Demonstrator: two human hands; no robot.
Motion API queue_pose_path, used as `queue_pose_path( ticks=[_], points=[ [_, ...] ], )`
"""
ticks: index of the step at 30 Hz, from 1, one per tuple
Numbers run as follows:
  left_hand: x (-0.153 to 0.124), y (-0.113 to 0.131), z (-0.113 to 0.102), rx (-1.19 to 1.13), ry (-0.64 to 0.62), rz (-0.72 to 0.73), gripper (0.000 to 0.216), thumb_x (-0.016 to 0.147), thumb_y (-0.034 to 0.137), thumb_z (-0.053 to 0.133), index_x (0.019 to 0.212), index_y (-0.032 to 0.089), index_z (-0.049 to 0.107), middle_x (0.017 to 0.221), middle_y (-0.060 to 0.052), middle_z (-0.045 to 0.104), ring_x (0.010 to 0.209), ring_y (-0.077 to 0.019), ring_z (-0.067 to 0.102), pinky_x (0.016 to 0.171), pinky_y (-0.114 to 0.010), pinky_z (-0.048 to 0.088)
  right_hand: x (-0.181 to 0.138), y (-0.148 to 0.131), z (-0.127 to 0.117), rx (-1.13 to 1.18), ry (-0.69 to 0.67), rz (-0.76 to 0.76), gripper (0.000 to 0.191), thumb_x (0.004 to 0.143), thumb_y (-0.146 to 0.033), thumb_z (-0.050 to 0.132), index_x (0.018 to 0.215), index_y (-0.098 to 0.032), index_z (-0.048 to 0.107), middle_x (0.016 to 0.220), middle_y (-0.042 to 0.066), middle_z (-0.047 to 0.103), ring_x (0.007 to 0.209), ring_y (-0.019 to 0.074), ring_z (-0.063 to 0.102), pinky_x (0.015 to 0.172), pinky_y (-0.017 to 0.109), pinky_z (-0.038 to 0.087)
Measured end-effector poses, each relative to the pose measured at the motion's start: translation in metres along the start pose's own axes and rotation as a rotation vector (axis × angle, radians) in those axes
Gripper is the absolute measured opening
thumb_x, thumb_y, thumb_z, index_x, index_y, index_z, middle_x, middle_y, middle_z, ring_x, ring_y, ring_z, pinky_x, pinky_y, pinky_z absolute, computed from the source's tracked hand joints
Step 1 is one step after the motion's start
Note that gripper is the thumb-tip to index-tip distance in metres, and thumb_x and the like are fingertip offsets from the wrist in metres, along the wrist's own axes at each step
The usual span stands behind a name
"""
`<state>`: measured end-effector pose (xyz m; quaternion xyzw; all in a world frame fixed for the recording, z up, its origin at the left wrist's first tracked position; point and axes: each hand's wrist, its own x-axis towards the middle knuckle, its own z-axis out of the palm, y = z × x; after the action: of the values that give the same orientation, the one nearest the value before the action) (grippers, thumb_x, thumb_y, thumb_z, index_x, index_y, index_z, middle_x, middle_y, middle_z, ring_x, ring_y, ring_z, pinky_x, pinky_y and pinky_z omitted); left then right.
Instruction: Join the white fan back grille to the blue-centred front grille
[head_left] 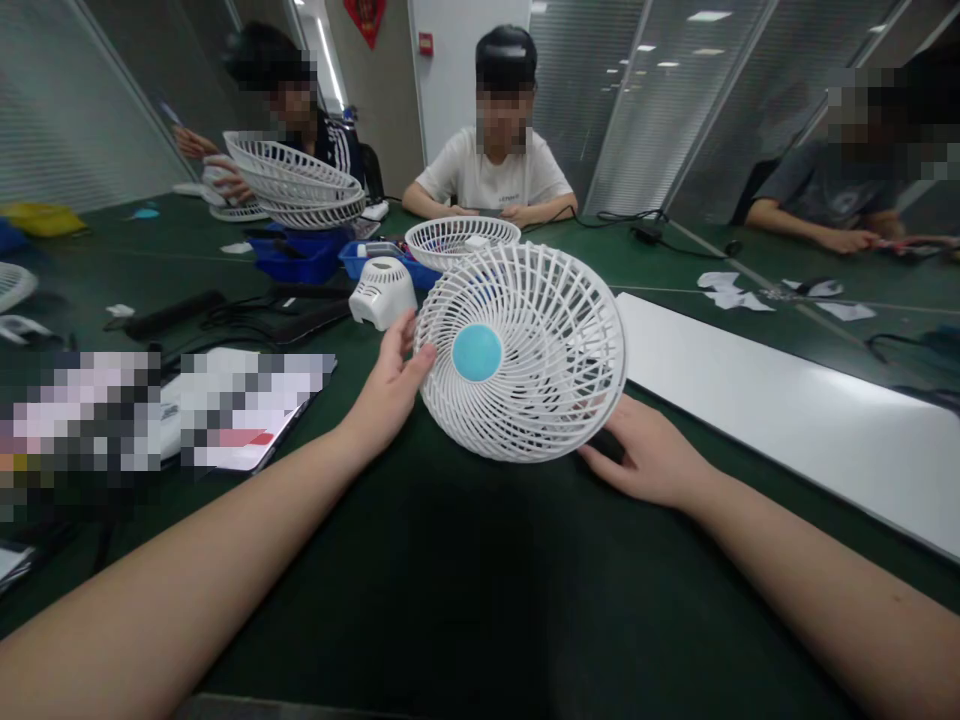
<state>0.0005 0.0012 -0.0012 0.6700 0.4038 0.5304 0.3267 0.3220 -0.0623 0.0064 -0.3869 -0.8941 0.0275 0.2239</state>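
A round white fan grille (525, 400) with a light blue centre disc (477, 353) is tilted up in front of me, above the table. My left hand (394, 375) is closed on its left rim, with the thumb at the near side. My right hand (649, 450) is at the lower right rim, partly behind the lattice. Its thumb sticks out below the rim, and its other fingers are mostly hidden, so its grip is unclear. Just beyond my left hand stands a white fan base (383, 293) with slots.
Another white grille (461, 238) lies behind mine, near blue bins (296, 258). More grilles (300, 185) are stacked at left. A long white board (787, 405) lies at right, paper scraps (731, 290) beyond it. Black cables (247, 315) run at left. Three people sit around the green table (465, 600).
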Motion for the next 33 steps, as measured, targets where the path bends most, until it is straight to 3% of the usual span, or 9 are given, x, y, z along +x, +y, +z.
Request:
queue_pose_path(
  ticks=[3, 5, 9, 12, 15, 22, 33],
  points=[
    [0.0, 0.003, 0.006, -0.159, -0.039, -0.039, 0.061, 0.095, 0.056, 0.054, 0.145, 0.022, 0.045, 0.157, -0.012, 0.044, 0.147, -0.0294, 0.038, 0.122, -0.047, 0.031, -0.005, 0.003, -0.001, 0.089, 0.073, 0.091, 0.028, 0.095, -0.03, 0.052, 0.117, -0.024, 0.068, 0.111, 0.008, 0.073, 0.103, 0.0265, 0.069, 0.089, 0.044, 0.059],
    [0.0, 0.006, 0.008, -0.221, -0.023, -0.061, 0.058, 0.094, 0.053, 0.058, 0.142, 0.022, 0.048, 0.155, -0.011, 0.047, 0.145, -0.0285, 0.042, 0.122, -0.046, 0.032, -0.007, 0.002, -0.003, 0.116, 0.177, 0.143, 0.033, 0.095, -0.032, 0.054, 0.126, -0.025, 0.064, 0.115, 0.008, 0.072, 0.1, 0.0254, 0.07, 0.083, 0.041, 0.06],
    [0.0, 0.004, 0.009, -0.296, 0.001, -0.119, 0.057, 0.092, 0.051, 0.063, 0.138, 0.02, 0.052, 0.149, -0.011, 0.054, 0.14, -0.0291, 0.049, 0.12, -0.048, 0.035, -0.007, -0.007, -0.008, 0.052, 0.417, 0.081, 0.077, 0.086, -0.036, 0.069, 0.154, -0.03, 0.033, 0.149, 0.013, 0.05, 0.128, 0.0327, 0.057, 0.088, 0.045, 0.06],
    [0.0, 0.0, 0.01, -0.342, -0.006, -0.147, 0.053, 0.091, 0.053, 0.063, 0.133, 0.021, 0.055, 0.144, -0.01, 0.059, 0.137, -0.029, 0.053, 0.118, -0.047, 0.038, -0.004, -0.016, -0.01, -0.015, 0.394, 0.031, 0.091, 0.086, -0.037, 0.072, 0.16, -0.034, 0.019, 0.161, 0.012, 0.034, 0.144, 0.0364, 0.041, 0.105, 0.054, 0.052],
    [0.0, 0.0, 0.01, -0.356, -0.019, -0.151, 0.051, 0.092, 0.053, 0.062, 0.131, 0.021, 0.057, 0.142, -0.01, 0.061, 0.136, -0.029, 0.054, 0.117, -0.047, 0.039, -0.003, -0.022, -0.008, -0.044, 0.35, 0.061, 0.092, 0.087, -0.04, 0.07, 0.161, -0.033, 0.016, 0.163, 0.012, 0.03, 0.148, 0.0379, 0.034, 0.113, 0.06, 0.043],
    [0.001, 0.007, 0.007, -0.416, -0.05, -0.184, 0.056, 0.09, 0.05, 0.066, 0.135, 0.018, 0.055, 0.142, -0.012, 0.061, 0.136, -0.0302, 0.053, 0.117, -0.049, 0.04, -0.002, -0.031, 0.001, 0.058, 0.413, 0.115, 0.084, 0.092, -0.032, 0.066, 0.16, -0.036, 0.018, 0.16, 0.01, 0.034, 0.146, 0.0317, 0.039, 0.1, 0.048, 0.057],
    [0.002, 0.005, 0.006, -0.411, -0.086, -0.173, 0.061, 0.091, 0.052, 0.065, 0.139, 0.017, 0.052, 0.144, -0.014, 0.059, 0.136, -0.031, 0.053, 0.116, -0.05, 0.042, -0.005, -0.029, 0.002, 0.078, 0.438, 0.101, 0.082, 0.089, -0.031, 0.07, 0.157, -0.037, 0.024, 0.159, 0.011, 0.036, 0.143, 0.0357, 0.043, 0.09, 0.048, 0.061]
  ],
)
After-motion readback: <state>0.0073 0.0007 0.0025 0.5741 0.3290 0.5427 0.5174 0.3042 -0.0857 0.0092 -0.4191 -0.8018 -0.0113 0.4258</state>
